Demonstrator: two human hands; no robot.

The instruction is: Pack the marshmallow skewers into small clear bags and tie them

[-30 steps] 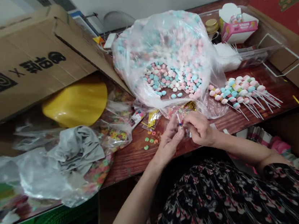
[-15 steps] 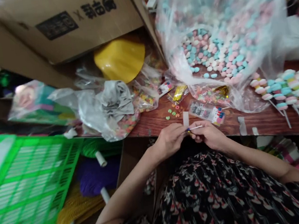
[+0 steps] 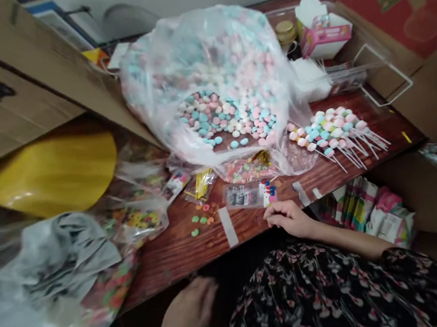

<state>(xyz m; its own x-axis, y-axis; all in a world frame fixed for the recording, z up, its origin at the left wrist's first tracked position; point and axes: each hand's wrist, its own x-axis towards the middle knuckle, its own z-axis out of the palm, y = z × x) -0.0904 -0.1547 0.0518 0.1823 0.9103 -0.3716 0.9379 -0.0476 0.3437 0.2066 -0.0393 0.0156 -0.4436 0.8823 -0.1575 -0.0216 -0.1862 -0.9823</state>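
Observation:
My right hand [image 3: 291, 219] rests at the front edge of the table, its fingers curled inward, with nothing visible in them. Just above its fingertips lies a clear printed packet [image 3: 242, 195] with a red and blue picture at one end. My left hand [image 3: 192, 309] is below the table edge at lower middle, smeared by motion; what its fingers do does not show. Several loose green and orange candy rings [image 3: 203, 219] lie left of the packet. A small bag of gold twist ties [image 3: 204, 183] is behind them.
Behind stands a big clear bag of pastel candies [image 3: 208, 53]. Marshmallow-like skewers on white sticks [image 3: 335, 127] are piled at right. Cardboard boxes [image 3: 114, 96] flank both sides. At left lie a yellow sheet [image 3: 53, 176] and a grey cloth [image 3: 68, 251] on candy bags.
The view has swung right. My hands, together before around a small white stick, have parted: the left has dropped below the table edge, the right stays at the edge. The stick no longer shows.

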